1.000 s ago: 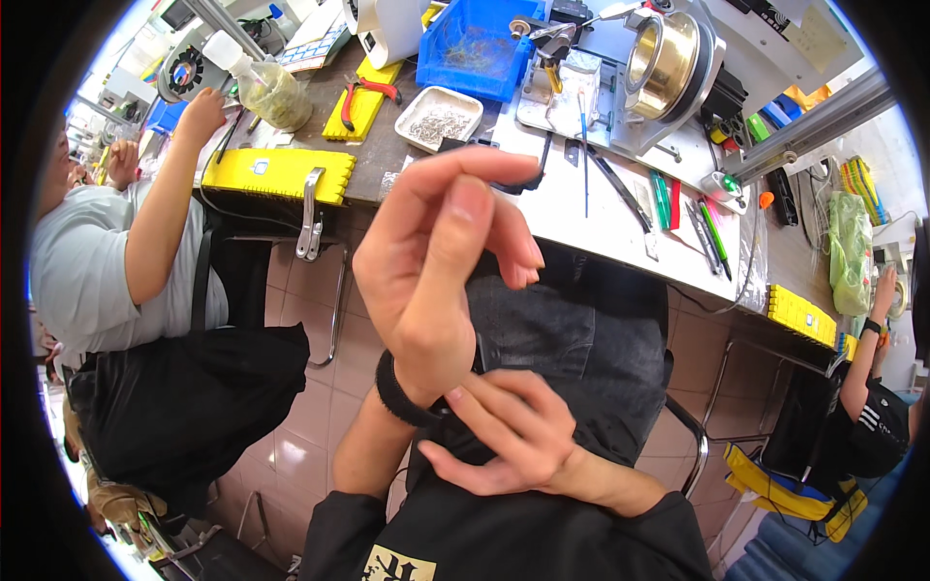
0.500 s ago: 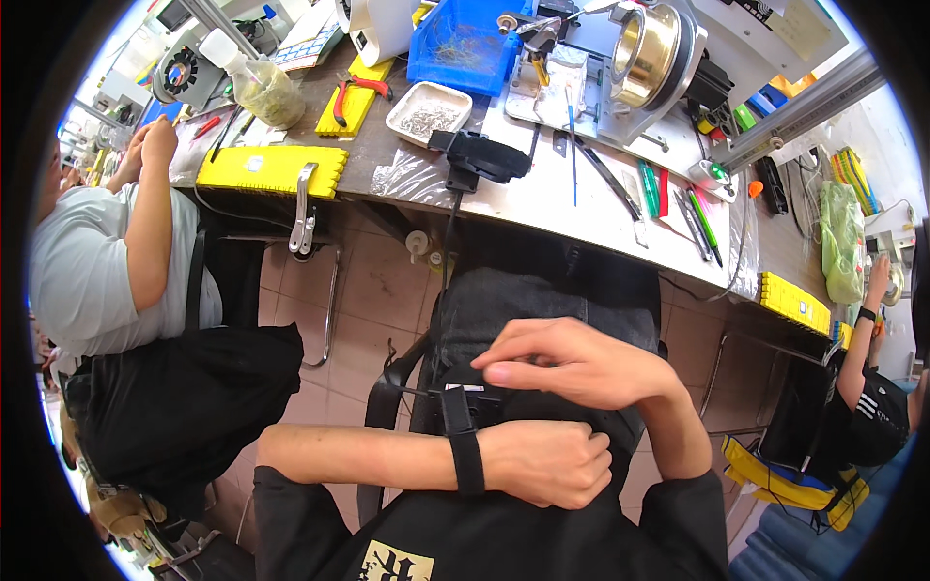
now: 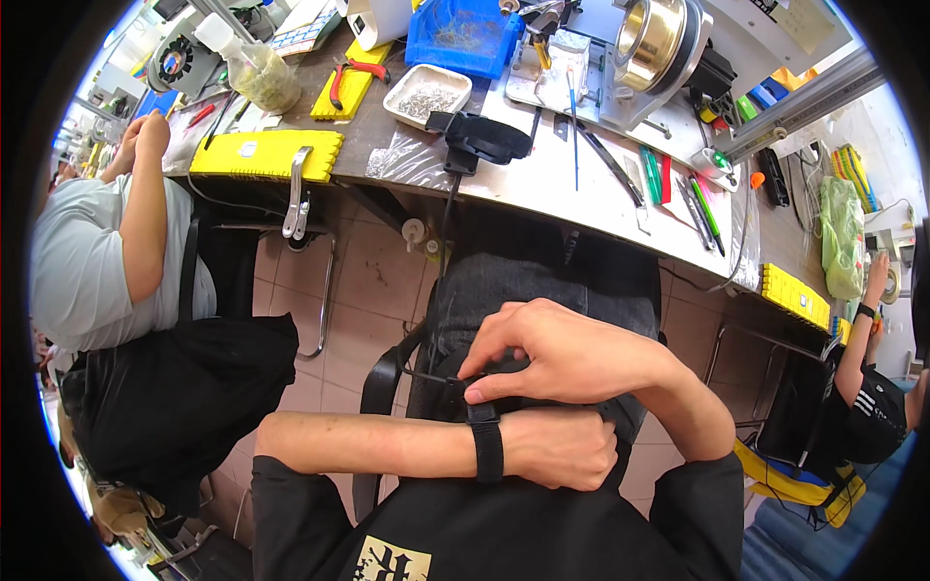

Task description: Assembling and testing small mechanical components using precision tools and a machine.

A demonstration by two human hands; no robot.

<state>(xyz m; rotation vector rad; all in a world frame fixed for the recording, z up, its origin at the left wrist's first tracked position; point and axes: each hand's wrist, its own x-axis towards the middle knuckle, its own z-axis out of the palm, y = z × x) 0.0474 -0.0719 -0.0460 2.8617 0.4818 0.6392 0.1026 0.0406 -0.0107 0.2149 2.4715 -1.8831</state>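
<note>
A black wrist strap [image 3: 489,447] circles my left wrist. My left hand [image 3: 564,448] is closed in a fist over my lap, with nothing visible in it. Just above it, my right hand [image 3: 557,353] reaches across, its thumb and fingers closed around the dark upper end of the strap. That end, with a small black part and a cable beside it, is partly hidden by the fingers. In front of me at the table edge stands a second black strap on a small black box [image 3: 465,160], its cable hanging down.
The workbench holds a white dish of small metal bits [image 3: 426,95], a blue bin [image 3: 460,39], red pliers [image 3: 354,82], a brass-coloured wheel [image 3: 651,46], tweezers and pens. Yellow pads [image 3: 262,155] line its edge. A co-worker sits at left, another at right; a chair armrest [image 3: 380,382] is beside me.
My right hand has come down and left, its fingers closing on the upper end of the wrist strap. My left wrist has shifted slightly right and up.
</note>
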